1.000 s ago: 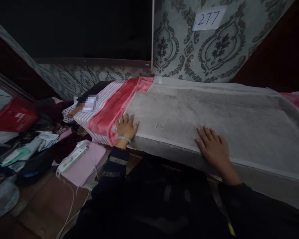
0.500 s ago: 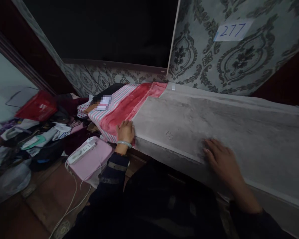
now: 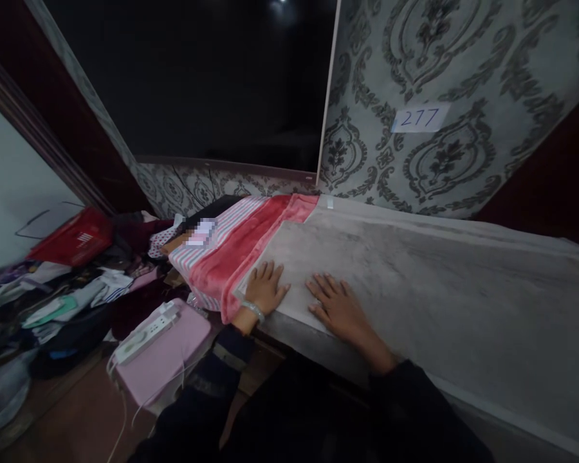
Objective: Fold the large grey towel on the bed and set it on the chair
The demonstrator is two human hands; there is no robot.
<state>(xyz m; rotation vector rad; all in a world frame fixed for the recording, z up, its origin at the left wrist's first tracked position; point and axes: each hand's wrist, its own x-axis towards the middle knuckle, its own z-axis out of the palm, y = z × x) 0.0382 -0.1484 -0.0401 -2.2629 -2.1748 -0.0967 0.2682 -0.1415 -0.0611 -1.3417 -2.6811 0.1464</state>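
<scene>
- The grey cloth (image 3: 429, 302) is being spread under both hands; most of its top is being seen lying flat, so the flattening is being judged well advanced; faint creases and a ridge are being left beyond the right hand, towards the wall (image 3: 386, 157); its far end is being cut off from view, so full completion is not being confirmed.
- The left hand (image 3: 264, 289) is being laid palm down near the cloth's left end; its fingers are being held a little apart, the thumb being turned out; nothing is being pinched.
- The right hand (image 3: 338, 308) is being rested flat near the front edge, close beside the left; its fingers are being loosely spread; nothing is being gripped.
- The red blanket (image 3: 226, 267) is being partly overlapped by the grey cloth, just left of the left hand; farther left and lower, the power strip (image 3: 145, 334) is being supported by a pink box (image 3: 183, 341).
</scene>
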